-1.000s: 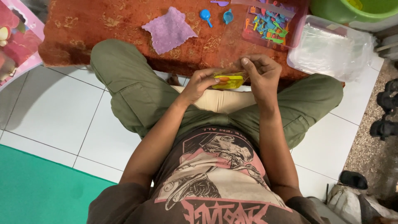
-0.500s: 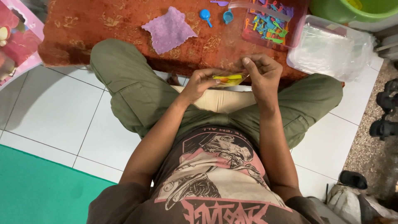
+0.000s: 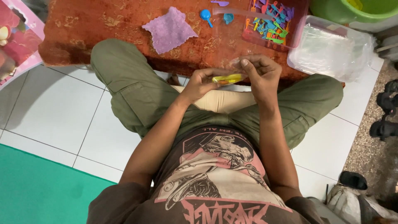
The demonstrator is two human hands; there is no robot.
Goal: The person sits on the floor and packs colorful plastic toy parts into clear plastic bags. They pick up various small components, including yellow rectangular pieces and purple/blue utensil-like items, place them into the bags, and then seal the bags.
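Note:
I sit cross-legged on white floor tiles, looking down at my lap. My left hand (image 3: 203, 83) and my right hand (image 3: 259, 72) meet above my shins and both grip a small clear plastic packet (image 3: 227, 79) with yellow and orange pieces inside. My right thumb and fingers pinch the packet's upper right end; my left fingers hold its left side. Just beyond my hands lies an orange-red patterned rug (image 3: 103, 25).
On the rug lie a purple cloth (image 3: 170, 30), two small blue toy spoons (image 3: 206, 16), and a clear tray of several colourful little toy utensils (image 3: 271, 23). A clear plastic box (image 3: 331, 49) sits at right, a green tub (image 3: 352, 10) behind it. Dark sandals (image 3: 385, 116) stand far right.
My hands stay in place; the fingers have shifted slightly on the yellow packet, which now lies flatter between them.

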